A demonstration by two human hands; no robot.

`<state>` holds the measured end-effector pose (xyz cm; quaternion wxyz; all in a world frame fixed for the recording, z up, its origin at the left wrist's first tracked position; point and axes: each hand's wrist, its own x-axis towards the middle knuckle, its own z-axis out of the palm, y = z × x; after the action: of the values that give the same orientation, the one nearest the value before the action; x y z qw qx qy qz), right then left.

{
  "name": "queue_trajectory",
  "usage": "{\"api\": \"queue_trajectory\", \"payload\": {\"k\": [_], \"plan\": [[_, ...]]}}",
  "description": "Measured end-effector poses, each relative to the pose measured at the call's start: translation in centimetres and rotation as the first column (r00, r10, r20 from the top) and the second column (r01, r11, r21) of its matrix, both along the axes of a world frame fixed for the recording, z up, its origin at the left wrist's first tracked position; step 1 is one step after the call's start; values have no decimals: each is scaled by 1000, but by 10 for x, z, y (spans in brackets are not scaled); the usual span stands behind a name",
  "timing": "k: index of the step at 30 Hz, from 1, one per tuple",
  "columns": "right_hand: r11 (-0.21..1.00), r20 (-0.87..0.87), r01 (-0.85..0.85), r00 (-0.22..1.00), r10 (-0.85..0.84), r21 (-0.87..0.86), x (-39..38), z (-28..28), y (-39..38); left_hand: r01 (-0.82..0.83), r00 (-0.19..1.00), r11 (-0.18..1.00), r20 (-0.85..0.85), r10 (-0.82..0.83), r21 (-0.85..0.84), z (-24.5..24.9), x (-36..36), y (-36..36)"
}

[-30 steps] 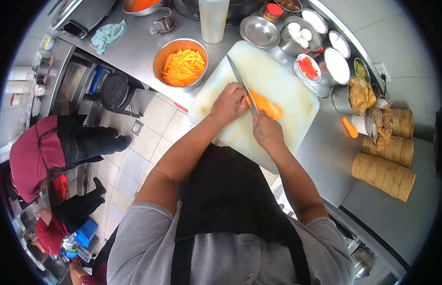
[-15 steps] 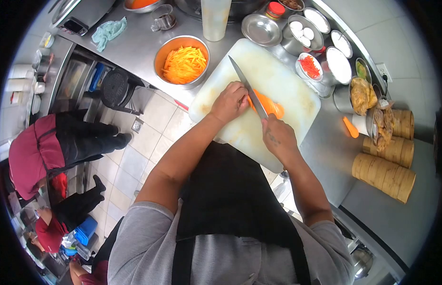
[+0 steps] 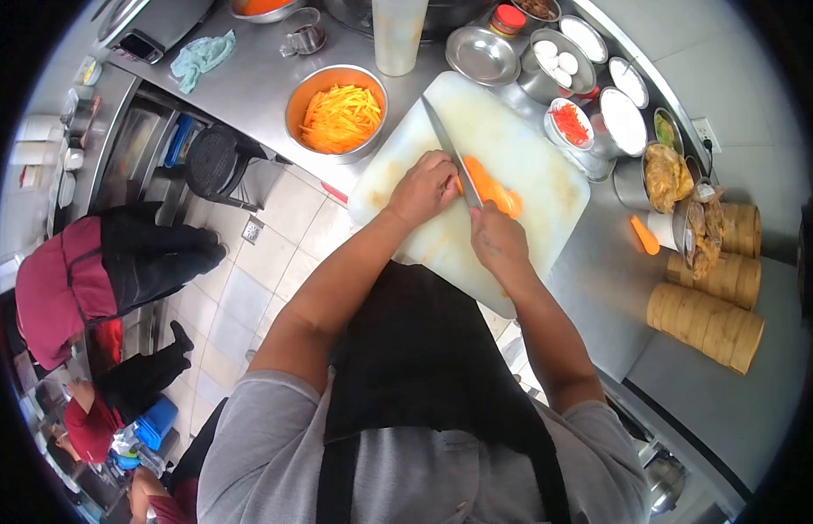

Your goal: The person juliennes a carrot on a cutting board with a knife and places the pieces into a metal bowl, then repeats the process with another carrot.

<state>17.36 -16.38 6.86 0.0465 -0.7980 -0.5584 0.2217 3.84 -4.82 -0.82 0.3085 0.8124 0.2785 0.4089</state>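
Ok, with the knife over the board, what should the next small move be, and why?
Probably a short slicing stroke with the right hand: it grips the knife, whose blade crosses the orange vegetable, while the left hand sits curled close beside the blade.

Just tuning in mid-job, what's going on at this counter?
The person's right hand grips a kitchen knife, its blade across sliced carrot on a white cutting board. Their left hand is curled against the carrot's other end, fingertips close to the blade. Beside the board, a metal bowl holds a heap of thin orange strips, apparently carrot. Another carrot piece lies on the counter to the right.
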Motion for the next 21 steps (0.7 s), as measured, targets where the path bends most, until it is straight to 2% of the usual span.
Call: {"api": "queue_trajectory", "payload": {"k": [3, 5, 12, 19, 21], "plan": [[999, 15, 10, 1000, -9, -46, -2, 22, 2, 14, 999, 1000, 33, -13, -25, 0, 2, -1], [998, 22, -9, 1000, 11, -60, 1, 29, 1, -9, 999, 1000, 41, 9, 20, 0, 4, 0], [994, 20, -44, 999, 46, -97, 3, 36, -2, -18, 999, 999, 38, 17, 36, 2, 3, 0], [998, -25, -38, 999, 37, -53, -3, 2, 4, -7, 999, 999, 32, 6, 38, 3, 2, 1], [997, -22, 33, 999, -34, -63, -9, -10, 8, -3, 1000, 999, 31, 2, 36, 2, 2, 0]]}}
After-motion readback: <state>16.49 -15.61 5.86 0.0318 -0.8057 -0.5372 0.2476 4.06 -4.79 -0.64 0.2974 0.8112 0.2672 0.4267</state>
